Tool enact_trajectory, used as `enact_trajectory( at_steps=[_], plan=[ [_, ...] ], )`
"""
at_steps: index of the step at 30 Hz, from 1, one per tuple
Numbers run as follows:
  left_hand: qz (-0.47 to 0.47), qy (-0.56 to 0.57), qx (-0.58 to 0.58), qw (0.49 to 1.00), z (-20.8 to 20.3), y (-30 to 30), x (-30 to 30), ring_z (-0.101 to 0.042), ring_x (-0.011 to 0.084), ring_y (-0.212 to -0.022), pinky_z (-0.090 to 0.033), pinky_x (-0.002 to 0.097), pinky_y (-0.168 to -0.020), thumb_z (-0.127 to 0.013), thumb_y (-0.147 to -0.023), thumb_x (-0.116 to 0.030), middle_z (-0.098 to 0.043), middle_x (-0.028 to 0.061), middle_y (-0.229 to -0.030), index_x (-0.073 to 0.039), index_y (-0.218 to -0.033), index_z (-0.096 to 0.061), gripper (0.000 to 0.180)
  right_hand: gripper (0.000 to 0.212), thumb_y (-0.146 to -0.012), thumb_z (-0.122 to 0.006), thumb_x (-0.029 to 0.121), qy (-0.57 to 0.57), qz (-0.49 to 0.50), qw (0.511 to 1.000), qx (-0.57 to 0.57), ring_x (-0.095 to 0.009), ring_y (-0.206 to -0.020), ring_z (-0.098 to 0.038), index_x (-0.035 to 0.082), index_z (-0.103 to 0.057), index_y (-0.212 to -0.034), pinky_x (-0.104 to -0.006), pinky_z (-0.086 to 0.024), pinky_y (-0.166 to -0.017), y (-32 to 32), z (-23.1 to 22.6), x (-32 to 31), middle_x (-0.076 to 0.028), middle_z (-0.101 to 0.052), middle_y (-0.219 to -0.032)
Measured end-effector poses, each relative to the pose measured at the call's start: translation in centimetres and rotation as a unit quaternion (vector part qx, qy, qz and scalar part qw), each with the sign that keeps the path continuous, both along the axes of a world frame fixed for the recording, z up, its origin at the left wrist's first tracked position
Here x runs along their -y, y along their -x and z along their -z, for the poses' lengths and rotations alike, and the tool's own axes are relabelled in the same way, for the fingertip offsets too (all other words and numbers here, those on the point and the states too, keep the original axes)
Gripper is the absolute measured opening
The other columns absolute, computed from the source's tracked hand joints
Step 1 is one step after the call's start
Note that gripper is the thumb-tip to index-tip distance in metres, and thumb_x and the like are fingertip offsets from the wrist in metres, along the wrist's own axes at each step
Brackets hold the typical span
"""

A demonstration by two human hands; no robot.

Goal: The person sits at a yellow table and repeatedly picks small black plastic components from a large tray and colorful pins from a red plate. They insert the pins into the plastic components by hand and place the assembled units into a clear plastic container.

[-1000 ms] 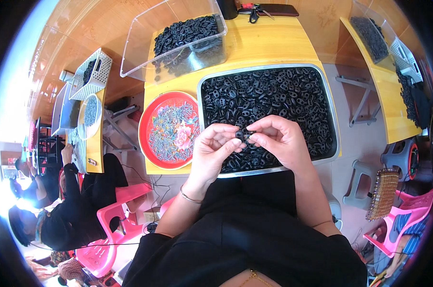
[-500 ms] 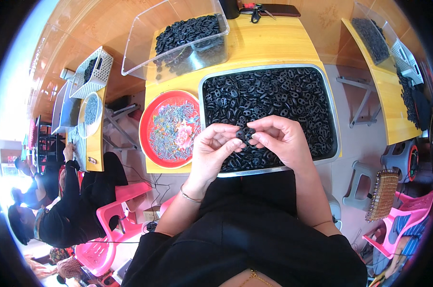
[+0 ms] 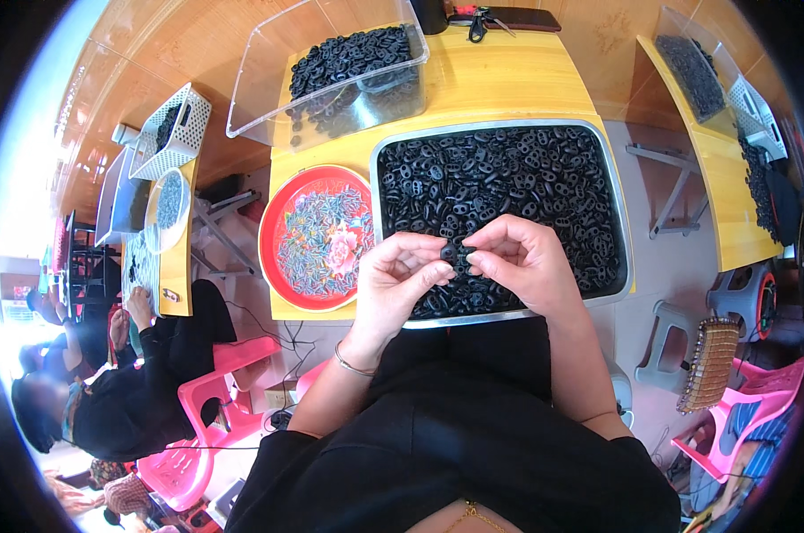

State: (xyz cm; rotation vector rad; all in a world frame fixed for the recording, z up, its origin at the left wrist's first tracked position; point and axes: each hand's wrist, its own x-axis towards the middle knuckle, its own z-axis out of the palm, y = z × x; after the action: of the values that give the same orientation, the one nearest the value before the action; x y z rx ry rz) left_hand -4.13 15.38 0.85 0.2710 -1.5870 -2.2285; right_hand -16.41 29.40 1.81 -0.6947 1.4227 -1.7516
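Note:
Over the metal tray (image 3: 622,222), my two hands meet fingertip to fingertip. My left hand (image 3: 391,277) pinches a small black oval piece (image 3: 450,254) between thumb and fingers. Close against it, my right hand (image 3: 533,268) is also closed in a pinch; what lies between its fingertips is too small and dark to make out. Beneath them, a thick layer of small black two-holed pieces (image 3: 499,173) fills the tray. Left of the tray, a round red dish (image 3: 271,266) with a flower pattern holds many slim, greyish metallic pieces (image 3: 317,240).
A clear plastic bin (image 3: 242,120) of black pieces stands at the table's far left, with scissors (image 3: 478,27) beyond. At left, a co-worker (image 3: 126,400) sits by another table near a pink chair (image 3: 229,400). Grey stools (image 3: 668,342) stand at right.
My fingertips have shifted slightly; the black piece now sits at my left fingertips, turned differently. The co-worker's hands at left have moved. The tray and dish stay in place.

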Motion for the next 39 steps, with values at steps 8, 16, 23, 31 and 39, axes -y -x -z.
enact_trajectory(
  at_steps=[8, 16, 23, 31, 39],
  plan=[
    [-0.004, 0.013, -0.005, 1.0, 0.09, 0.04, -0.24, -0.063, 0.0131, -0.08, -0.053, 0.0236, -0.07, -0.061, -0.08, 0.005, -0.064, 0.0098, -0.088, 0.003, -0.1, -0.056, 0.021, 0.011, -0.081, -0.06, 0.0, 0.017, 0.001, 1.0, 0.004, -0.007, -0.073, -0.062, -0.001, -0.06, -0.092, -0.02, -0.05, -0.065, -0.47, 0.1, 0.33, -0.004, -0.064, -0.079],
    [0.004, 0.002, -0.001, 1.0, 0.14, -0.04, -0.2, -0.063, 0.0126, -0.079, -0.053, 0.0236, -0.069, -0.061, -0.08, 0.005, -0.064, 0.0105, -0.09, 0.003, -0.1, -0.057, 0.021, 0.011, -0.081, -0.061, 0.0, 0.01, -0.009, 1.0, 0.017, -0.008, -0.074, -0.062, -0.001, -0.06, -0.091, -0.0202, -0.05, -0.066, -0.37, -0.16, 0.25, -0.005, -0.064, -0.08],
    [0.015, 0.004, 0.01, 1.0, 0.15, -0.25, -0.05, -0.063, 0.0133, -0.078, -0.053, 0.0235, -0.068, -0.062, -0.08, 0.005, -0.064, 0.011, -0.09, 0.003, -0.1, -0.058, 0.021, 0.01, -0.081, -0.06, -0.001, 0.01, -0.021, 0.999, 0.035, -0.007, -0.071, -0.061, -0.002, -0.06, -0.091, -0.0196, -0.049, -0.064, -0.38, -0.29, 0.19, -0.004, -0.063, -0.077],
    [0.006, 0.031, 0.033, 0.999, -0.11, -0.61, -0.09, -0.064, 0.0136, -0.077, -0.054, 0.0226, -0.066, -0.063, -0.078, 0.005, -0.064, 0.0099, -0.087, 0.003, -0.099, -0.059, 0.021, 0.008, -0.082, -0.059, -0.001, -0.005, -0.028, 0.999, 0.035, -0.007, -0.071, -0.061, -0.002, -0.06, -0.09, -0.0197, -0.049, -0.064, -0.61, -0.32, 0.14, -0.005, -0.064, -0.079],
    [0.012, -0.038, 0.028, 0.999, -0.07, -0.69, 0.07, -0.062, 0.0122, -0.077, -0.052, 0.0232, -0.068, -0.061, -0.081, 0.002, -0.063, 0.0092, -0.09, 0.002, -0.102, -0.059, 0.02, 0.018, -0.08, -0.062, 0.001, 0.012, -0.025, 1.0, 0.002, -0.008, -0.074, -0.061, 0.0, -0.058, -0.097, -0.0211, -0.049, -0.065, -0.82, -0.01, 0.36, -0.004, -0.063, -0.082]
  ],
)
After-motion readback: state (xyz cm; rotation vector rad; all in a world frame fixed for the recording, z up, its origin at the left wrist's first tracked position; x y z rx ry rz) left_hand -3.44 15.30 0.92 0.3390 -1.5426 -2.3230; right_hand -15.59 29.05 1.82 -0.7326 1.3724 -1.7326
